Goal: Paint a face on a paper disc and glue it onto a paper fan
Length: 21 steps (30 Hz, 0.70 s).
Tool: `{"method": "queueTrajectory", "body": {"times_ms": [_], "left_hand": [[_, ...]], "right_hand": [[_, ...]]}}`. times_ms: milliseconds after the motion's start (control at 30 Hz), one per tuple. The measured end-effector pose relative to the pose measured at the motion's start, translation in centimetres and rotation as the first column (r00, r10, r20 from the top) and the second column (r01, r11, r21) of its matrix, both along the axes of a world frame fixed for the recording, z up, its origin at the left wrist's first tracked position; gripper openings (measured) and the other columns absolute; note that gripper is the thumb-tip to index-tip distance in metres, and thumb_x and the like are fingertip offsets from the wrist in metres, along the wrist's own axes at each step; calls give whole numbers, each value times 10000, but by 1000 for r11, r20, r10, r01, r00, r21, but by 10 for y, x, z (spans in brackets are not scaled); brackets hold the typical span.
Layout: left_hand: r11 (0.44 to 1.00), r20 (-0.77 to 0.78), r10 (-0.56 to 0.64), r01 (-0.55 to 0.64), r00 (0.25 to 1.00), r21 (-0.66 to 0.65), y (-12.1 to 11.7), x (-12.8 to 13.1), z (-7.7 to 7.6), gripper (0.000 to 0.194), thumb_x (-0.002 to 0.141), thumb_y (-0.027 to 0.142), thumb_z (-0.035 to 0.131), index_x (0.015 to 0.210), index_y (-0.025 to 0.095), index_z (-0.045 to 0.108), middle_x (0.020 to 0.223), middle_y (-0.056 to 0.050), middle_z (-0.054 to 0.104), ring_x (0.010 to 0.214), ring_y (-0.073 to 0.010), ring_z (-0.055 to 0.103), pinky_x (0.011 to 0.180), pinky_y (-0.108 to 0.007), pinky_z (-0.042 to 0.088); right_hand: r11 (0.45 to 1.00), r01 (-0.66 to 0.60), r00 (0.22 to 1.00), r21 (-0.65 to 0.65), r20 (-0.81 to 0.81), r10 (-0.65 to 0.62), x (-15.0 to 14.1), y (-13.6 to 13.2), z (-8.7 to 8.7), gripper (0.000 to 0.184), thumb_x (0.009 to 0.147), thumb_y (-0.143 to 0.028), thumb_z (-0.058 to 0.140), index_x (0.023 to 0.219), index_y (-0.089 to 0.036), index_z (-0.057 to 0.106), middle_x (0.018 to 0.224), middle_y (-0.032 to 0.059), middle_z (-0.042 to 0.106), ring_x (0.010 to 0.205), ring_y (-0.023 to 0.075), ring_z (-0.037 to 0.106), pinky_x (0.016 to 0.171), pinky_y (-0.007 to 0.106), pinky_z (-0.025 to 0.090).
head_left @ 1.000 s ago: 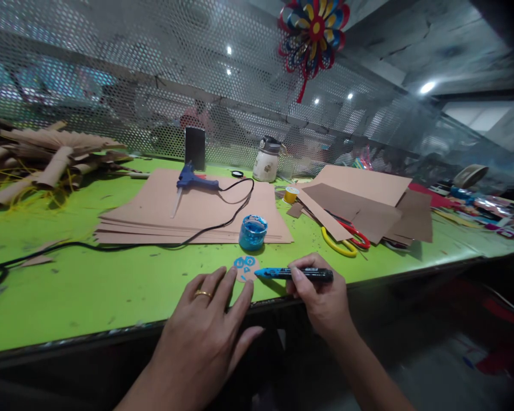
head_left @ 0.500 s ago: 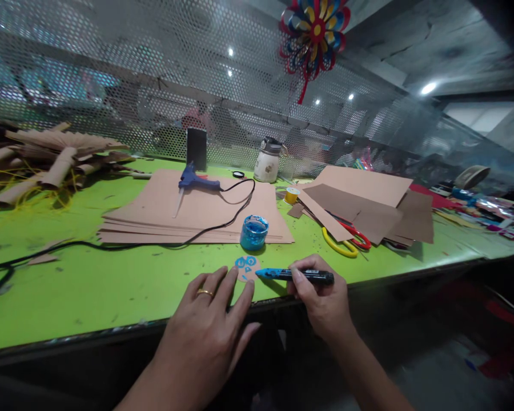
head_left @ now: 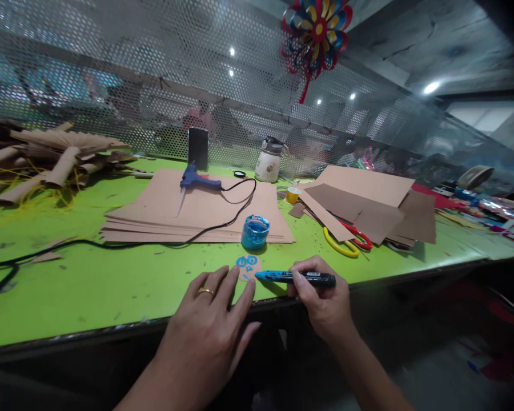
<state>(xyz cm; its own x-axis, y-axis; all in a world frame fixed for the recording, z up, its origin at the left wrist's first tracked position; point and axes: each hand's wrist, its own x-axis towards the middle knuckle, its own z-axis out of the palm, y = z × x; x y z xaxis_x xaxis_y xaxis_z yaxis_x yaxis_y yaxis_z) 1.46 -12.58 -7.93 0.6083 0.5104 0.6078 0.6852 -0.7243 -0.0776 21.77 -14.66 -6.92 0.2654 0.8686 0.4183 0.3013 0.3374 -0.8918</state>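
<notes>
A small round piece of brown card (head_left: 253, 266) lies near the front edge of the green table, with blue painted marks like eyes and a nose on it. The fingers of my left hand (head_left: 212, 314) are spread, and their tips rest on the card's near left edge. My right hand (head_left: 321, 297) grips a black marker (head_left: 314, 278) with a blue, paint-smeared front end. The marker lies almost level, its tip at the card's lower right part; whether it touches cannot be told. Just behind the card stands an open jar of blue paint (head_left: 256, 234).
A blue glue gun (head_left: 201, 181) sits on stacked brown card sheets (head_left: 154, 211), its black cord running left. Behind stand a phone (head_left: 197, 149) and a white bottle (head_left: 268, 162). Scissors with yellow handles (head_left: 340, 245) and more card (head_left: 360, 208) are to the right. Paper tubes (head_left: 62, 168) pile up left.
The marker's tip has shifted very slightly at the card's right side. The whole view has moved a little; my left hand stays on the card.
</notes>
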Motion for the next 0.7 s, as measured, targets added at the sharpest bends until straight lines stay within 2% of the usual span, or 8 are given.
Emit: {"method": "queueTrajectory", "body": {"times_ms": [200,500,700], "left_hand": [[1000,4,0,0,1000,14,1,-1,0,396,883,336,532,1236,169,599,1235,-175,610,1114,-353,553,920,-534,452],[1000,12,-5,5,1000,22,1,1,0,375,886,321,529,1225,176,595,1228,-171,611,1115,-346,553,919,-529,450],[1000,4,-3,3,1000,18,2,0,-1,409,880,328,540,1256,171,571,1238,-180,601,1126,-349,546,925,-533,446]], "right_hand": [[1000,5,999,30,-54,-3,-1,3,-1,115,845,-279,635,788,-184,603,556,-30,604,483,99,546,463,184,426],[1000,7,1000,6,-31,-7,0,1,1,122,841,-282,632,781,-178,607,557,-34,592,471,81,503,454,170,404],[1000,0,997,-14,-81,-2,1,2,2,138,826,-288,648,754,-178,604,515,-41,589,443,81,513,437,165,409]]}}
